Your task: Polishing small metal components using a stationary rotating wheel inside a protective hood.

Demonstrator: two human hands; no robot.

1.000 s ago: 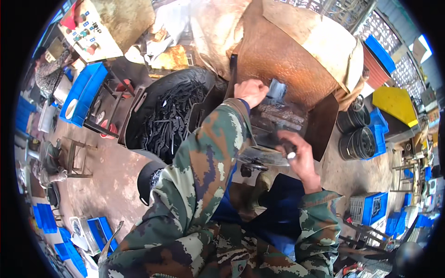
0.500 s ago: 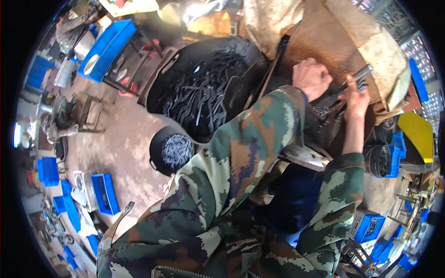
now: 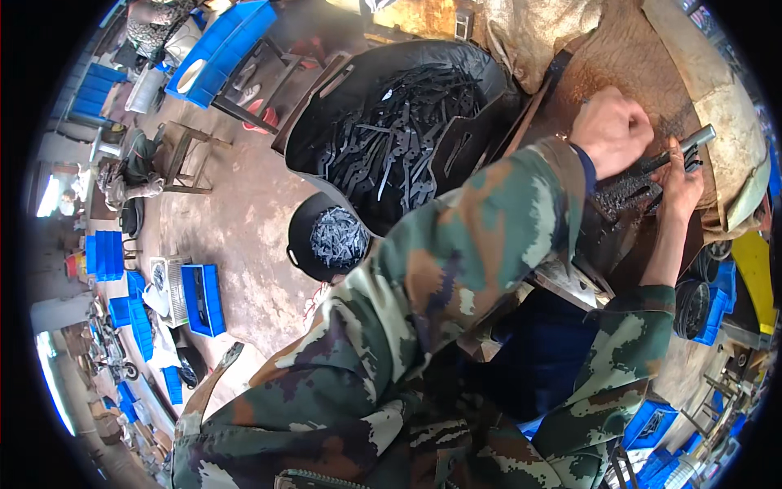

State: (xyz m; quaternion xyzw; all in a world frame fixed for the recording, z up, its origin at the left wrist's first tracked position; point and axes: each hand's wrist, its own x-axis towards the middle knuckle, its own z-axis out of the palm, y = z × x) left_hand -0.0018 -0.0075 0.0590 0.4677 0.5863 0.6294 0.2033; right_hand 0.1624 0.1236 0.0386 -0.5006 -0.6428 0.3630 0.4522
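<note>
Steel, dark and rod-shaped: long grey metal bar (image 3: pixel 680 151) held slantwise over rusty brown metal work surface (image 3: pixel 603 57), long axis running from lower left up to upper right, bright cut end pointing away from body. Right hand (image 3: pixel 680 183) directly beneath and around lower part of bar, fingers curled up against it, seemingly gripping; exact closure hidden by bar and by dark serrated metal pieces (image 3: pixel 623 191) stacked just left of that hand. Left hand (image 3: pixel 611 130) just left of bar's lower end, closed into fist, knuckles up; contents of fist not visible, so hold uncertain, though fist appears to touch or nearly touch bar's near end. Both hands close together, right nearer to bar's middle, left nearer to its lower tip. Camouflage sleeves (image 3: pixel 456 269) reaching up from lower edge toward work surface.

Left of work surface: large black tub filled with flat dark metal blanks (image 3: pixel 399 130). Below that tub, toward body: small round black bucket of pale metal scraps (image 3: pixel 330 236). Further left from work surface, across stained concrete floor (image 3: pixel 236 220): blue plastic crates (image 3: pixel 204 297) and metal stool frame (image 3: pixel 183 155).
</note>
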